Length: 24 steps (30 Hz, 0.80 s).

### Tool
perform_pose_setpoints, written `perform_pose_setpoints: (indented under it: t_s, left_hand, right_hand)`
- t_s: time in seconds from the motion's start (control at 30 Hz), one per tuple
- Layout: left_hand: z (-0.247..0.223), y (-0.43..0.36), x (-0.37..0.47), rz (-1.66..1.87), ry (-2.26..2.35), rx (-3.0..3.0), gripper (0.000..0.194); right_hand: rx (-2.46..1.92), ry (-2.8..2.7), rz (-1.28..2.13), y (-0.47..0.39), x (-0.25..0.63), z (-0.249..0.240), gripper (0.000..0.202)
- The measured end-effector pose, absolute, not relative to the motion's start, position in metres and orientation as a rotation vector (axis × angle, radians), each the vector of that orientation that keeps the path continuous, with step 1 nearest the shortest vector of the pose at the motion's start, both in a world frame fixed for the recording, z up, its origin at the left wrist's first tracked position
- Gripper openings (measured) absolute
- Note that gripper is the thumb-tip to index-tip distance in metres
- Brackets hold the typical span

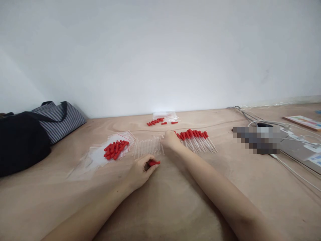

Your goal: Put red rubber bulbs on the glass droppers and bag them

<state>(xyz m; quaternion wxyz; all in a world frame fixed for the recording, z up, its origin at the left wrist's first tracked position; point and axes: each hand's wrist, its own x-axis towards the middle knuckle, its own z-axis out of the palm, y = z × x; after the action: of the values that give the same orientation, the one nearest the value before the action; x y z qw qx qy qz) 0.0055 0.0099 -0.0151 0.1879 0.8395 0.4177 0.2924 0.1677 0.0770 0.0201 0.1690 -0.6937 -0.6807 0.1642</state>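
My left hand point(142, 171) is closed around a red rubber dropper bulb point(154, 163), whose narrow neck points right. Just beyond it lies a row of clear dropper tubes point(147, 146), side by side. At the right end of that row, my right hand point(171, 140) pinches a clear tube point(163, 137); its fingertips are partly hidden. To the right of this hand lie several droppers point(197, 139) with red bulbs fitted on clear stems. A heap of loose red bulbs point(115, 149) rests on clear plastic bags point(96, 160) at the left.
Near the wall are more red bulbs point(155, 121) and a clear bag with thin tubes point(168, 116). A striped bag point(60, 120) and a black bag point(23, 144) stand at the left. Cables point(296, 170), a laptop point(298, 147) and a blurred-out object point(258, 139) occupy the right.
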Motion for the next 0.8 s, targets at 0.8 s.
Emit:
perform_pose_setpoints:
  t_s: [0.8]
  left_hand:
    - [-0.022, -0.005, 0.033, 0.897, 1.115, 2.157, 0.011]
  right_hand:
    - [-1.145, -2.193, 0.268, -0.031, 0.231, -0.028, 0.014]
